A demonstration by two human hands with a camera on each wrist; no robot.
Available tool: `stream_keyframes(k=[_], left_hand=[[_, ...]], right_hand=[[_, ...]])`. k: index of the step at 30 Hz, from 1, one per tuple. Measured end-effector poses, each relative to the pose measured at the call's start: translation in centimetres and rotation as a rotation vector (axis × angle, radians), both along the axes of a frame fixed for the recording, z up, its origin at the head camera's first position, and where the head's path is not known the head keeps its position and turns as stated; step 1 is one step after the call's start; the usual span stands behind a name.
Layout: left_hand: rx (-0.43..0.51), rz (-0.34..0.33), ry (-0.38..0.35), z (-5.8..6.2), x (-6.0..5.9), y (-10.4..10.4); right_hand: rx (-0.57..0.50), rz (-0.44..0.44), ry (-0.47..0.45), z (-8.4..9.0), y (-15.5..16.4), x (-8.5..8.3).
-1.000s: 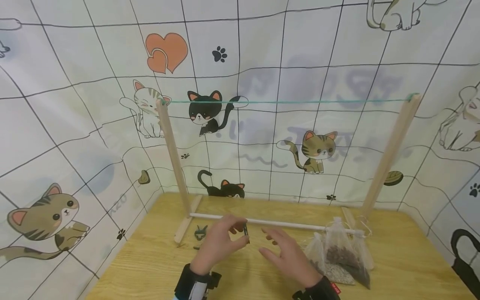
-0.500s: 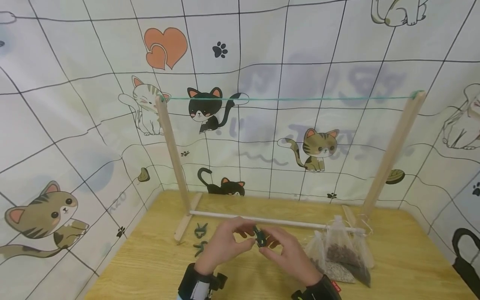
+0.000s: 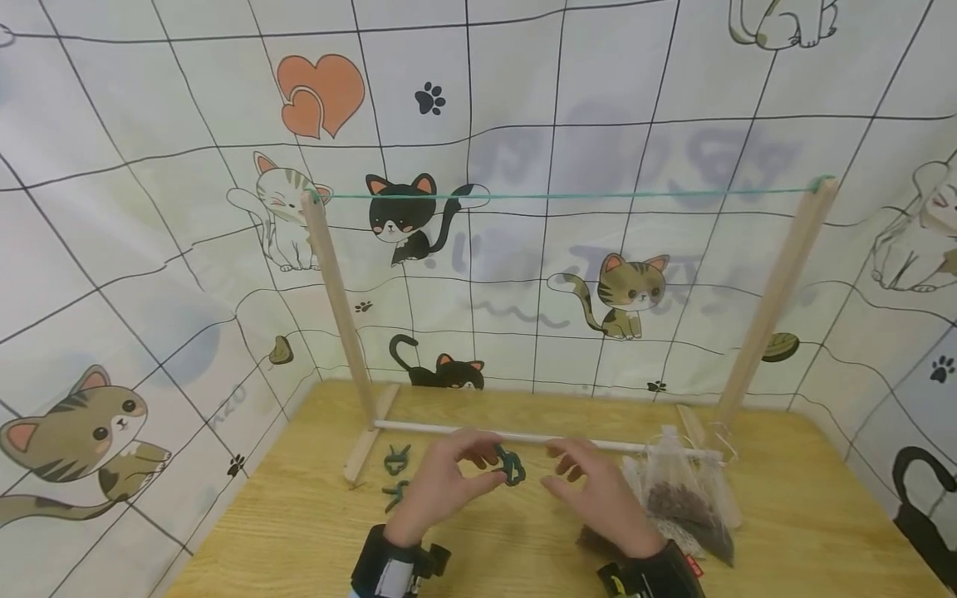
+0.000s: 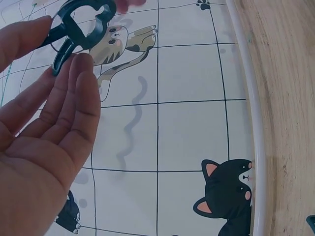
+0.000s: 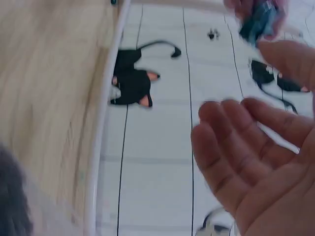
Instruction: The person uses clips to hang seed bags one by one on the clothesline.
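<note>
My left hand (image 3: pixel 447 486) pinches a dark green clothes peg (image 3: pixel 512 468) by its two handles, between thumb and fingers. In the left wrist view the peg (image 4: pixel 75 35) has a rounded, looped head pointing away from the fingertips. To the right of the peg, my right hand (image 3: pixel 604 500) is held apart from it with loosely bent fingers and nothing in its grasp. Its palm and fingers (image 5: pixel 236 147) show bare in the right wrist view. Two more green pegs lie on the table left of my left hand, one farther back (image 3: pixel 397 458) and one nearer (image 3: pixel 394 496), partly hidden by that hand.
A wooden stand has left (image 3: pixel 338 311) and right posts (image 3: pixel 777 303), a green string (image 3: pixel 568 196) between their tops and a white rod (image 3: pixel 583 441) low down. Sheer drawstring bags (image 3: pixel 684 482) with dark and pale contents sit at right. A cat-print sheet (image 3: pixel 508 274) hangs behind.
The right hand came in to the peg, touching it half a second ago, and has since drawn back right. The peg in the left hand is turned, its looped head now showing.
</note>
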State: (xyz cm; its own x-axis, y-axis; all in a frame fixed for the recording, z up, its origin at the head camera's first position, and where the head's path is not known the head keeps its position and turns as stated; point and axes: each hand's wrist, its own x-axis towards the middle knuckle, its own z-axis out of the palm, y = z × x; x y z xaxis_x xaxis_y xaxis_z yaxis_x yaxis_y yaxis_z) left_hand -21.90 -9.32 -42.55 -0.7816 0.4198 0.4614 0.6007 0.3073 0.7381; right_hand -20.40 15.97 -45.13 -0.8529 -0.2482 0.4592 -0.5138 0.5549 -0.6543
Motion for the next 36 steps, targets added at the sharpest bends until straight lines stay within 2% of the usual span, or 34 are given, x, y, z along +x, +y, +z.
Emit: stream_keyframes(k=[3, 5, 7, 12, 18, 24, 29, 36], left_hand=[[0.007, 0.034, -0.006, 0.0, -0.1, -0.2], [0.012, 0.044, -0.014, 0.0, -0.1, -0.3], [0.015, 0.045, -0.014, 0.0, -0.1, -0.4], [0.028, 0.035, -0.005, -0.1, -0.2, -0.6], [0.028, 0.035, -0.003, -0.1, -0.2, -0.7], [0.027, 0.047, -0.007, 0.1, -0.2, -0.8], [0.012, 0.096, -0.006, 0.4, -0.2, -0.9], [0.041, 0.185, -0.018, 0.8, 0.3, -1.1]], right_hand=[[0.013, -0.177, -0.09, 0.5, 2.4, -0.4], [0.042, -0.245, -0.173, 0.5, 4.1, -0.8], [0.086, -0.274, -0.261, 0.2, 5.7, -1.1], [0.157, -0.257, -0.39, -1.2, 8.5, -1.9], [0.098, -0.172, -0.532, -2.0, 9.6, -2.0], [0.115, -0.071, -0.53, -2.3, 10.4, -2.1], [0.072, 0.024, -0.529, -2.6, 10.8, -2.0], [0.146, 0.009, -0.429, -1.8, 9.9, -1.7]])
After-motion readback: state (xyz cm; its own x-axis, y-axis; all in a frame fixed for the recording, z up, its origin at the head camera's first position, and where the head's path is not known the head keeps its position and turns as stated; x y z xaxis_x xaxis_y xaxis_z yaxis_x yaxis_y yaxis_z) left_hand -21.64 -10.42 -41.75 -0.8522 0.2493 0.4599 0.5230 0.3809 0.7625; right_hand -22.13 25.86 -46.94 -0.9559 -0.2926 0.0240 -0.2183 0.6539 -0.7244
